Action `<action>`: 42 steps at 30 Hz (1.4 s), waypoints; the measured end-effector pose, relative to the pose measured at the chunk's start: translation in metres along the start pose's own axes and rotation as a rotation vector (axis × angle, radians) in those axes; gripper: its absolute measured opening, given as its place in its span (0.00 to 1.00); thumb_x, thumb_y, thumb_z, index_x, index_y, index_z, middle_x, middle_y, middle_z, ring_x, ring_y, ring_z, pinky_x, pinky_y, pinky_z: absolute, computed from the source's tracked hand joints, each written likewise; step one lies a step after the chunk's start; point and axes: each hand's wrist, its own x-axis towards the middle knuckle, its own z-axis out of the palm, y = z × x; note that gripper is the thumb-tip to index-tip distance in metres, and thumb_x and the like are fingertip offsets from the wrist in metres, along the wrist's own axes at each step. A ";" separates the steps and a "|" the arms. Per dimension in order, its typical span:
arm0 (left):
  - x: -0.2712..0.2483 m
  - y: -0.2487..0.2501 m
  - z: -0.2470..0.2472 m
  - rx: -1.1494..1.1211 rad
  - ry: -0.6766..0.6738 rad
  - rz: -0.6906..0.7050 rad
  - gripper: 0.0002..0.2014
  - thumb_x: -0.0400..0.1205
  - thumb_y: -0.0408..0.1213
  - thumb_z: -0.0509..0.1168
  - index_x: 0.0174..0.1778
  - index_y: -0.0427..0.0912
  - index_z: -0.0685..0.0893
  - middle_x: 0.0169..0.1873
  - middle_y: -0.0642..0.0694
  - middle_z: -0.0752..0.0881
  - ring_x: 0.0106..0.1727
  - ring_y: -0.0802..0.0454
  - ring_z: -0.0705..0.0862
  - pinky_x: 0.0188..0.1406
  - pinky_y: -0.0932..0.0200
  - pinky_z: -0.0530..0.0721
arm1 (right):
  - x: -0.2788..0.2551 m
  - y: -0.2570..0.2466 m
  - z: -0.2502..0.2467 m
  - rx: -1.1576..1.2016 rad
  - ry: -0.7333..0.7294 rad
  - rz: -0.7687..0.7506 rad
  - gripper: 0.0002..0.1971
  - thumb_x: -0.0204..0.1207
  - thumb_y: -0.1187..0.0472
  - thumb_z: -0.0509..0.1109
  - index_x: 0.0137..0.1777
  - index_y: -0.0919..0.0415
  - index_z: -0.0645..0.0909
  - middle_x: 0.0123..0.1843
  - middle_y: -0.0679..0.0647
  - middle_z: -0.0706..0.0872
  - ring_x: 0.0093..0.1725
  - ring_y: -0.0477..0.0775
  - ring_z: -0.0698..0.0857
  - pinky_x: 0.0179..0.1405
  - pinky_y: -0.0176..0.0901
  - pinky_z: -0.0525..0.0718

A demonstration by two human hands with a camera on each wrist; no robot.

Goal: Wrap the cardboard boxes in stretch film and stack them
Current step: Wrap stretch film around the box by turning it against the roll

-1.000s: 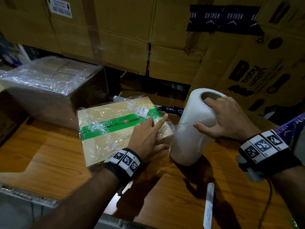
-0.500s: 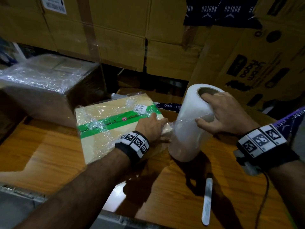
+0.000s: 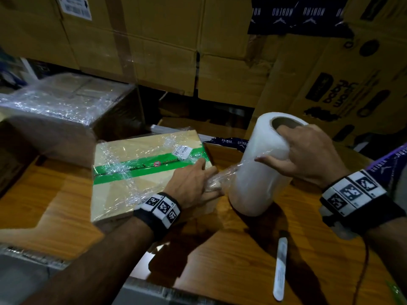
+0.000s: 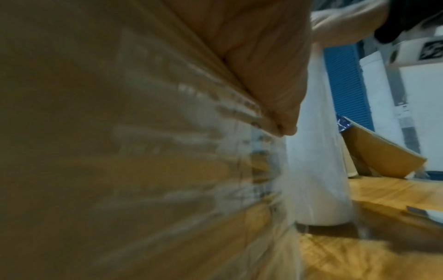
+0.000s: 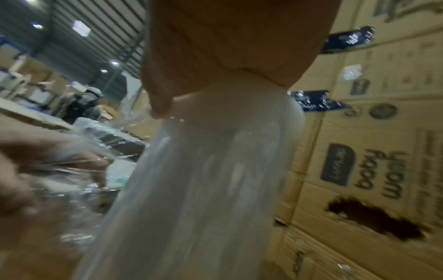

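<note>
A flat cardboard box with a green tape band lies on the wooden table, partly covered in stretch film. My left hand lies on the box's right corner, its fingers bunching the loose film end against the edge. The box side fills the left wrist view. Just right of it stands the white stretch film roll, upright. My right hand grips the roll's top, fingers hooked into the core and thumb on its side. The roll hangs below my palm in the right wrist view.
A bigger box wrapped in film sits at the back left. Large stacked cartons wall off the far side and the right. A pale knife-like tool lies on the table near the front edge. A distant person stands in the warehouse.
My left hand slid from pointing across the box top to its right corner and gathered the film end. The roll and my right hand stayed nearly in place.
</note>
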 end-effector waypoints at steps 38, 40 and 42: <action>-0.101 0.036 0.010 -0.171 0.672 -0.062 0.17 0.82 0.57 0.70 0.47 0.46 0.84 0.47 0.47 0.80 0.47 0.53 0.72 0.40 0.54 0.75 | 0.003 -0.045 0.000 0.022 0.012 0.164 0.43 0.73 0.25 0.61 0.68 0.65 0.80 0.56 0.62 0.89 0.53 0.65 0.87 0.59 0.60 0.84; -0.101 0.043 0.014 -0.145 0.499 -0.222 0.26 0.80 0.71 0.65 0.56 0.51 0.84 0.57 0.46 0.79 0.56 0.51 0.75 0.50 0.48 0.79 | 0.003 -0.044 0.000 0.039 0.003 0.147 0.41 0.72 0.27 0.64 0.67 0.65 0.79 0.55 0.61 0.88 0.52 0.64 0.86 0.58 0.60 0.83; -0.093 0.046 0.013 -0.095 0.366 -0.368 0.34 0.76 0.79 0.59 0.61 0.53 0.79 0.60 0.44 0.76 0.58 0.48 0.75 0.55 0.45 0.79 | 0.002 -0.041 -0.002 0.069 -0.017 0.109 0.39 0.71 0.29 0.65 0.67 0.64 0.78 0.54 0.60 0.87 0.52 0.63 0.84 0.59 0.59 0.81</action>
